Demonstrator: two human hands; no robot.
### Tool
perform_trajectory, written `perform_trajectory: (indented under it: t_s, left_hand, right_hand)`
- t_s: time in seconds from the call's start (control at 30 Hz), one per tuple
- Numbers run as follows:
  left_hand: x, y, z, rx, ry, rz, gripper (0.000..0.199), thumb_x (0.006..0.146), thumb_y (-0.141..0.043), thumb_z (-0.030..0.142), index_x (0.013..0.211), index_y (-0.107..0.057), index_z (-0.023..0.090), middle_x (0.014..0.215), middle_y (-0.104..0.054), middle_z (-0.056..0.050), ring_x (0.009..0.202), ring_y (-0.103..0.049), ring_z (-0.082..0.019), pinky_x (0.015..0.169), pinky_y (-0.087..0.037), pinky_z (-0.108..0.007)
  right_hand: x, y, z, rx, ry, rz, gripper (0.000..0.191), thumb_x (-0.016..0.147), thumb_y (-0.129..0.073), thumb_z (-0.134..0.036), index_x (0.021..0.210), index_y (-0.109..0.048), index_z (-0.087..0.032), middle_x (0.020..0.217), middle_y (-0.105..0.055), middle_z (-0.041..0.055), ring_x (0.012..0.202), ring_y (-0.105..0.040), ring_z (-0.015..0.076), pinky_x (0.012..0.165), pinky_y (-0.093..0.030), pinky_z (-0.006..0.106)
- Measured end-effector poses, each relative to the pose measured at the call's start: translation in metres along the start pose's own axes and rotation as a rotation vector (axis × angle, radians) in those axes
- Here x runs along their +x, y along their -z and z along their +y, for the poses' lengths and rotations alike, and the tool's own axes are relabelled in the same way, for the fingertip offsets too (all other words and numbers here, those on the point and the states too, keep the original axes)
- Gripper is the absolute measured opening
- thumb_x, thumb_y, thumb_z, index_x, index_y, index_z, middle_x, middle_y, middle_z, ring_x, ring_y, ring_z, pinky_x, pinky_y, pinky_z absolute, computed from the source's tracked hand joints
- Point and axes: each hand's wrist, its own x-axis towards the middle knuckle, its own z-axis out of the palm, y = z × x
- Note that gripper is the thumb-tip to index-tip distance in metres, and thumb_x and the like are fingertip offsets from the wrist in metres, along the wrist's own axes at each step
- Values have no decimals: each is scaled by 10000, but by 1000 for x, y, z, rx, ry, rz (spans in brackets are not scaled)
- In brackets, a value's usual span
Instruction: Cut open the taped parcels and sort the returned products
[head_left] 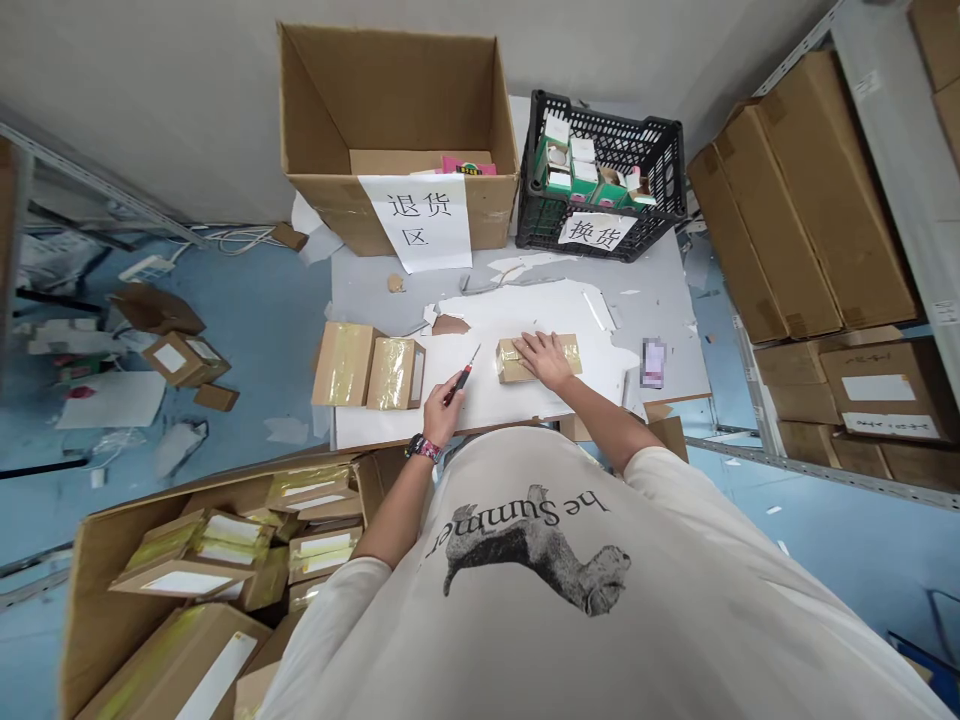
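Observation:
My left hand (442, 408) is closed round a black and red knife (460, 380), its blade pointing up and to the right over the white work surface. Fingers spread, my right hand (546, 360) lies flat on top of a small taped carton (516, 368) near the middle of the table. Two taped cartons stand side by side left of the knife: a larger one (343, 365) and a smaller one (394, 374). The knife's blade touches neither carton.
Behind stand a large open cardboard box (322, 215) and a black crate (652, 225) holding small green-white boxes. A phone (652, 362) lies at the right. A big box of parcels (94, 600) is at lower left; shelves with cartons (877, 390) stand right.

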Motion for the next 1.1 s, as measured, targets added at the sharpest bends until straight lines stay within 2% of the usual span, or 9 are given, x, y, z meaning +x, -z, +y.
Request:
perform_trajectory:
  t_s: [0.07, 0.17, 0.37, 0.53, 0.67, 0.83, 0.97, 1.1]
  left_hand:
    - [-3, 2, 2, 140, -96, -33, 558, 1065, -734, 462, 1579, -796, 254, 1166, -771, -96, 1042, -734, -267, 1021, -626, -426]
    - [-3, 3, 7, 288, -170, -107, 543, 1066, -743, 414, 1588, -789, 270, 1216, -769, -96, 1102, -753, -282, 1030, -615, -414]
    - [8, 7, 15, 503, -259, -248, 500, 1071, -748, 355, 1566, -808, 309, 1258, -781, -93, 1162, -755, -292, 978, -611, -393]
    - [12, 8, 18, 609, -276, -260, 507, 1091, -726, 338, 1594, -787, 320, 1298, -771, -104, 1195, -741, -304, 991, -608, -404]
    - [12, 3, 20, 604, -264, -239, 491, 1093, -727, 349, 1578, -803, 328, 1295, -764, -111, 1192, -731, -311, 1004, -601, -407]
    - [9, 8, 16, 424, -239, -220, 462, 1098, -711, 429, 1537, -831, 347, 1260, -761, -104, 1130, -739, -298, 961, -604, -391]
    - [14, 10, 16, 390, -218, -216, 471, 1092, -708, 450, 1533, -835, 344, 1269, -759, -107, 1139, -730, -307, 998, -602, -402]
    - [21, -1, 18, 426, -207, -196, 468, 1087, -721, 401, 1539, -832, 353, 1285, -745, -122, 1196, -707, -333, 1035, -580, -421]
  right_hand:
    - [3, 0, -1, -46, 19, -32, 611, 1212, -474, -349, 1804, -528, -209, 1801, -558, 235, 1606, -515, 458, 1368, -323, 745]
    - [7, 2, -3, -104, 54, -72, 635, 1205, -442, -300, 1818, -496, -147, 1795, -547, 276, 1575, -544, 461, 1366, -339, 729]
    - [23, 10, -2, -197, 229, -132, 696, 1150, -428, -224, 1820, -414, -32, 1733, -563, 367, 1427, -643, 468, 1261, -457, 713]
    - [26, 12, 3, -203, 323, -115, 741, 1108, -443, -193, 1823, -391, -9, 1760, -530, 384, 1432, -647, 472, 1261, -445, 724]
    - [24, 11, 6, -131, 290, -108, 745, 1105, -444, -204, 1826, -414, -19, 1760, -548, 361, 1442, -639, 463, 1290, -437, 704]
    - [23, 10, 7, -25, 226, -121, 692, 1139, -391, -252, 1809, -508, -122, 1787, -578, 242, 1487, -615, 426, 1343, -418, 641]
    - [24, 8, 10, 47, 200, -133, 688, 1140, -388, -260, 1798, -535, -123, 1810, -559, 233, 1543, -584, 433, 1373, -391, 669]
    - [24, 5, 11, 70, 204, -129, 671, 1137, -419, -254, 1784, -561, -145, 1819, -556, 217, 1552, -582, 420, 1378, -394, 670]
